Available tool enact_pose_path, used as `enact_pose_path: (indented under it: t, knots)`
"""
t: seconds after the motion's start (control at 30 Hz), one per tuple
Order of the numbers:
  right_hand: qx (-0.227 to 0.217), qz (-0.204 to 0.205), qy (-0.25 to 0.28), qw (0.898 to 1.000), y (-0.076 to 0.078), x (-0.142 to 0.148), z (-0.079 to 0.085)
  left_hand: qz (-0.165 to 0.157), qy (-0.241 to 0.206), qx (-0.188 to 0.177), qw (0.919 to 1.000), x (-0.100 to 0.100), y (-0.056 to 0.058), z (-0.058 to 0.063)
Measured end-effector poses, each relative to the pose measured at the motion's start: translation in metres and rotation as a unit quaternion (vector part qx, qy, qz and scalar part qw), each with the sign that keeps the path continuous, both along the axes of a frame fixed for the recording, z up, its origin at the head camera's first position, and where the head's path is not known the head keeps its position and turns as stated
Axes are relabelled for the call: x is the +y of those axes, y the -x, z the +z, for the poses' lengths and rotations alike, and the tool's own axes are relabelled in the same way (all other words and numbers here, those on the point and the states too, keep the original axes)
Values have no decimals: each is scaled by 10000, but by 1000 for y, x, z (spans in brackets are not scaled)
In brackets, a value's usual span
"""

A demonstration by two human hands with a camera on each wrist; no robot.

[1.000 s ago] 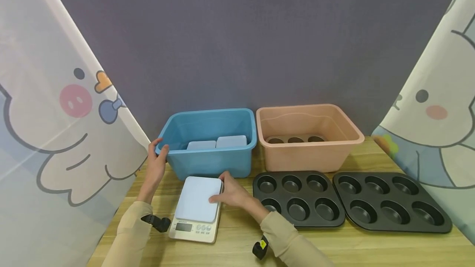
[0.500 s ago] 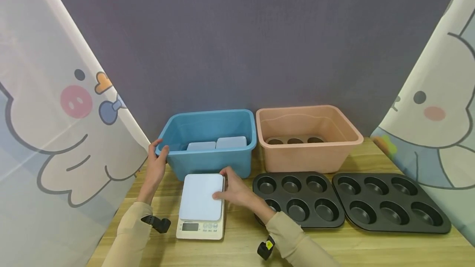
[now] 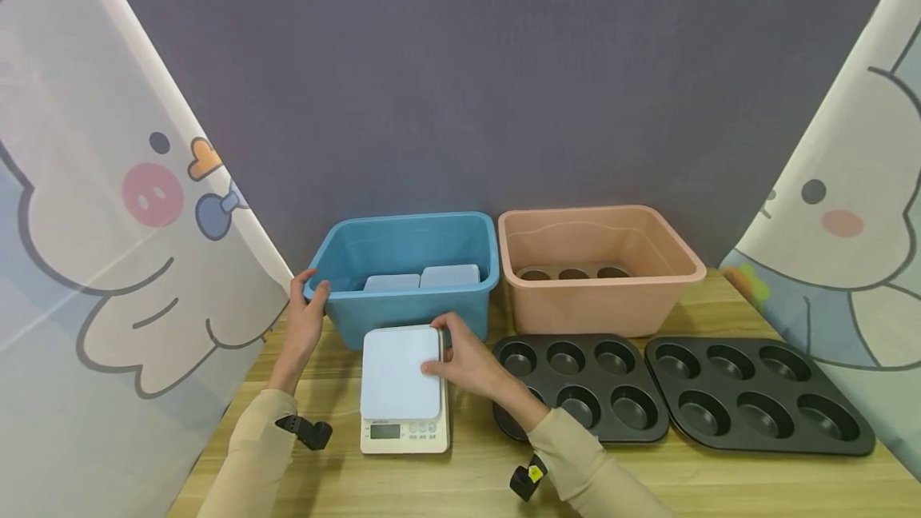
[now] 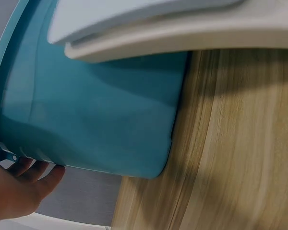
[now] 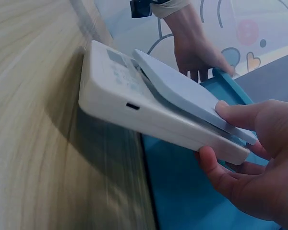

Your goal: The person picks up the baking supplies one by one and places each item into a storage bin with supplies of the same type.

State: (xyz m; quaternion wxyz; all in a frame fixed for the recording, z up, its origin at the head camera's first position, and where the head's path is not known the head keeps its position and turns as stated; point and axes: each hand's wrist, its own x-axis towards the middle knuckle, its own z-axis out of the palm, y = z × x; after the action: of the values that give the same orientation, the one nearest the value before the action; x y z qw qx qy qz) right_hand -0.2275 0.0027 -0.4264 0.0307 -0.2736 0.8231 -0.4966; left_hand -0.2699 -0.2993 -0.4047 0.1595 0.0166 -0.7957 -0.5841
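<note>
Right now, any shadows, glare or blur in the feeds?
Head: the scale has a bright, nearly featureless top, lettering by the buttons too small to read. Left wrist: soft shadows across the blue bin and table. Right wrist: hazy, bluish cast; broad shadow under the scale; buttons blurred.

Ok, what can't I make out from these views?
- Head: lower parts of white items in blue bin, behind its wall.
- Head: most of tray in pink bin, behind its wall.
- Head: button labels on scale, too small.
- Left wrist: rest of scale, past frame edges.
</note>
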Motion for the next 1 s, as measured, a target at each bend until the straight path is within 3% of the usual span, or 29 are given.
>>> enact_pose_path:
  t: [0.3,0.63,1.0]
  knots:
    - [336,-160,-144,9992,-4,10,12,-31,-149,-120,9998,13,-13,19]
    - [448,-223,-13,9987,-6,18,34,23,-28,49,10000,2,1,0]
    - [848,-316,-1,9959,-5,25,58,40,-86,121,9999,2,1,1]
